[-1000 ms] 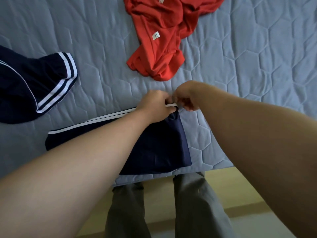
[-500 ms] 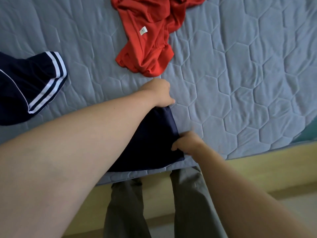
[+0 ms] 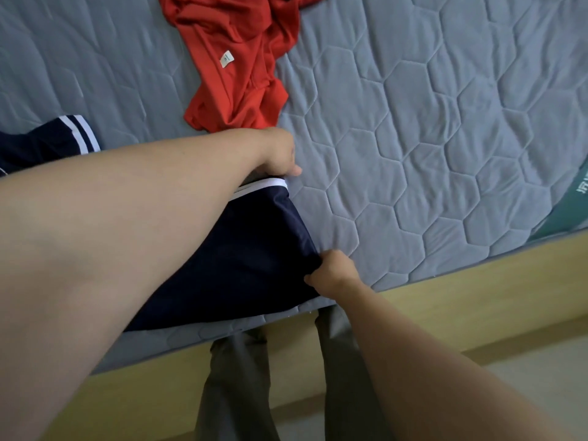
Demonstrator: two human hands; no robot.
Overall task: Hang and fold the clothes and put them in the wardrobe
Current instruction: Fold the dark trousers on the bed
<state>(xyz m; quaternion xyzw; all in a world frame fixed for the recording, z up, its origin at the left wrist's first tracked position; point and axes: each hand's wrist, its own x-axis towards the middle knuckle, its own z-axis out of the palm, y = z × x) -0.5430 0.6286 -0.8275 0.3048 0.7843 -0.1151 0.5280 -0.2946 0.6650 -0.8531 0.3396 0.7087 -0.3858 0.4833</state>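
Observation:
A navy garment with a white stripe point(image 3: 241, 259) lies flat near the front edge of the grey quilted bed point(image 3: 429, 154). My left hand point(image 3: 280, 154) grips its far right corner, by the white stripe. My right hand point(image 3: 331, 273) pinches its near right corner close to the bed's edge. My left forearm covers most of the garment's left part. A crumpled red shirt point(image 3: 235, 65) with a small white label lies further back on the bed.
Another navy garment with white stripes point(image 3: 57, 141) lies at the left, partly behind my left arm. The wooden bed frame point(image 3: 477, 288) runs along the front. My legs in grey trousers point(image 3: 235, 389) stand against it. A green object point(image 3: 572, 202) shows at the right edge.
My right hand has moved from the far corner, beside my left hand, down to the garment's near right corner. The left hand has stayed at the far corner. The view has shifted right.

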